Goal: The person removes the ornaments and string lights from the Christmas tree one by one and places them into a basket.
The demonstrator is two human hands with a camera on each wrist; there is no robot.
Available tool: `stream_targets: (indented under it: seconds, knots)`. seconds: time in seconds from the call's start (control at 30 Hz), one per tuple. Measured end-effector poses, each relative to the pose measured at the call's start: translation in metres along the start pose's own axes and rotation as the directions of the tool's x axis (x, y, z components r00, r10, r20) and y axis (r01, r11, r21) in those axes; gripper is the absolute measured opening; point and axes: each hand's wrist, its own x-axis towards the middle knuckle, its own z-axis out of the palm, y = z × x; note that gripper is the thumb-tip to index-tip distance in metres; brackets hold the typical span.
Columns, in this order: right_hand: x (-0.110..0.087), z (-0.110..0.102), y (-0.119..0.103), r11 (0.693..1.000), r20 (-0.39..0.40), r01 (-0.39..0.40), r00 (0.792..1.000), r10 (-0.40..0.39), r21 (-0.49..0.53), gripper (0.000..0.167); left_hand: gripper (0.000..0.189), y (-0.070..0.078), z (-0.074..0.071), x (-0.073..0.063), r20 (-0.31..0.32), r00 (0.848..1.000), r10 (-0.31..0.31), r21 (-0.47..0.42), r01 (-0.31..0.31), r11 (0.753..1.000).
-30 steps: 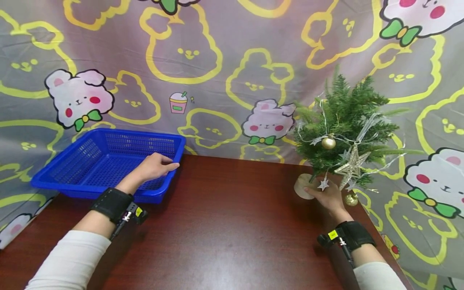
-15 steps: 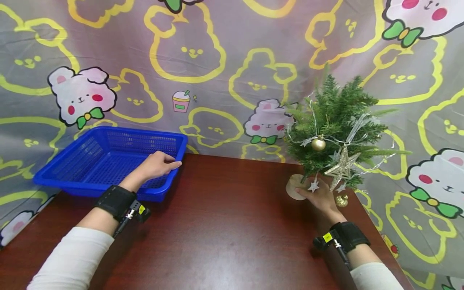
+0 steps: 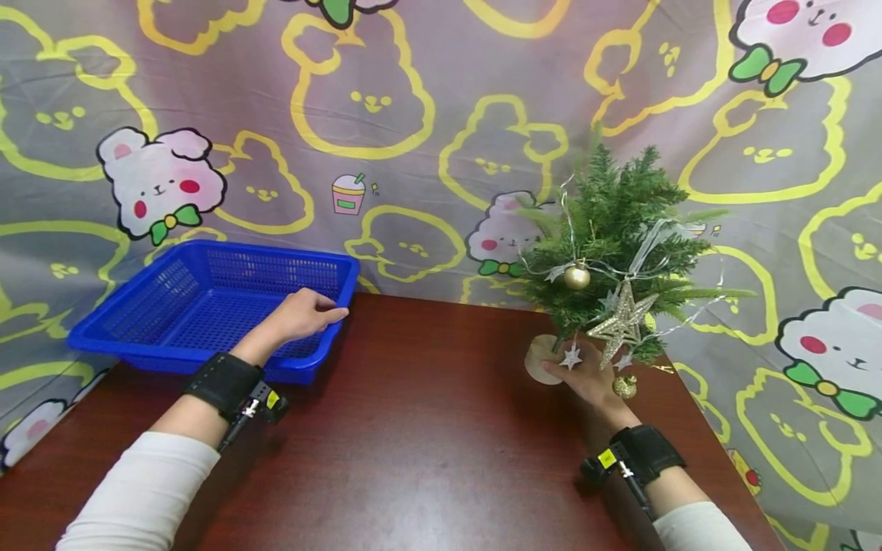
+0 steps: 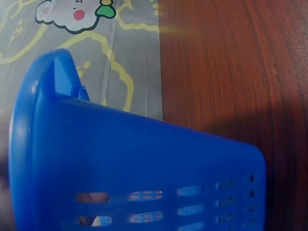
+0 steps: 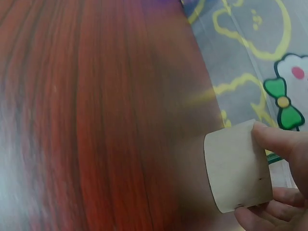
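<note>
At the left, my left hand point(image 3: 303, 315) holds the right rim of a blue plastic basket point(image 3: 148, 352) with slotted sides. The left wrist view shows the basket wall point(image 4: 144, 149) up close, with only a blurred bit of the hand at the edge. Over on the right, my right hand point(image 3: 591, 381) grips the pale round wooden base point(image 3: 539, 360) of a small artificial Christmas tree point(image 3: 613, 199). A glittery gold star point(image 3: 622, 321), a gold bauble point(image 3: 576, 276) and clear string lights hang on it. In the right wrist view, thumb and fingers pinch the wooden base point(image 5: 238, 168).
A dark red-brown wooden table point(image 3: 413, 428) lies under everything. Behind it hangs a grey cloth point(image 3: 406, 76) printed with yellow outlines and white rabbits. The table's right edge runs close beside the right arm.
My right hand has moved left with the Christmas tree, over the table. The left hand stays on the basket rim, and the whole head view has shifted slightly.
</note>
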Motion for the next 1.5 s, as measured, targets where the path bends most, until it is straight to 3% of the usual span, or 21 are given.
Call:
stream_targets:
  seconds: [0.13, 0.27, 0.37, 0.43, 0.5, 0.57, 0.63, 0.73, 0.97, 1.2, 1.37, 1.5]
  knots:
    - [-0.003, 0.008, -0.011, 0.993, 0.051, -0.082, 0.995, 0.086, -0.079, 0.043, 0.042, 0.001, 0.001, 0.001, -0.006, 1.000, -0.002, 0.001, 0.002, 1.000]
    - [-0.004, 0.021, -0.019, 0.993, 0.041, -0.119, 0.992, 0.118, 0.025, 0.059, 0.044, 0.001, 0.002, 0.002, -0.014, 1.000, 0.001, 0.006, -0.001, 1.000]
    - [-0.003, 0.032, -0.016, 0.997, -0.053, -0.002, 0.999, 0.006, 0.079, 0.073, 0.043, 0.001, 0.002, 0.003, -0.018, 1.000, 0.004, 0.010, -0.004, 1.000]
    - [-0.005, 0.037, -0.018, 0.997, -0.117, 0.072, 0.991, -0.066, 0.041, 0.078, 0.043, 0.001, 0.003, 0.003, -0.021, 1.000, 0.005, 0.015, -0.004, 1.000]
    - [-0.010, 0.038, -0.024, 0.994, -0.151, 0.110, 0.982, -0.109, -0.002, 0.076, 0.043, 0.001, 0.004, 0.002, -0.021, 1.000, 0.005, 0.019, -0.004, 1.000]
    - [-0.015, 0.037, -0.033, 0.995, -0.166, 0.095, 0.981, -0.096, -0.016, 0.064, 0.044, 0.000, 0.004, 0.002, -0.018, 1.000, 0.004, 0.019, -0.003, 1.000]
    - [-0.024, 0.031, -0.057, 0.999, -0.129, 0.053, 0.990, -0.054, -0.012, 0.055, 0.044, -0.001, 0.005, 0.001, -0.014, 1.000, 0.002, 0.016, -0.001, 1.000]
    - [-0.027, 0.030, -0.064, 0.999, -0.115, 0.037, 0.993, -0.038, -0.011, 0.048, 0.043, -0.001, 0.004, 0.001, -0.012, 1.000, 0.001, 0.012, -0.001, 1.000]
    - [-0.021, 0.050, -0.040, 0.997, -0.189, 0.083, 0.979, -0.081, -0.001, 0.070, 0.042, -0.002, 0.005, -0.001, -0.019, 1.000, -0.004, 0.010, 0.004, 1.000]
    - [-0.019, 0.060, -0.039, 0.971, -0.199, 0.222, 0.959, -0.200, 0.092, 0.061, 0.042, -0.004, 0.005, -0.003, -0.020, 1.000, -0.010, 0.009, 0.011, 1.000]
    - [-0.023, 0.061, -0.047, 0.970, -0.210, 0.244, 0.949, -0.236, 0.012, 0.061, 0.041, -0.007, 0.005, -0.003, -0.022, 1.000, -0.008, 0.007, 0.008, 1.000]
    - [-0.027, 0.066, -0.053, 0.948, -0.209, 0.296, 0.940, -0.269, 0.113, 0.057, 0.043, -0.006, 0.005, -0.004, -0.019, 1.000, -0.010, 0.010, 0.010, 1.000]
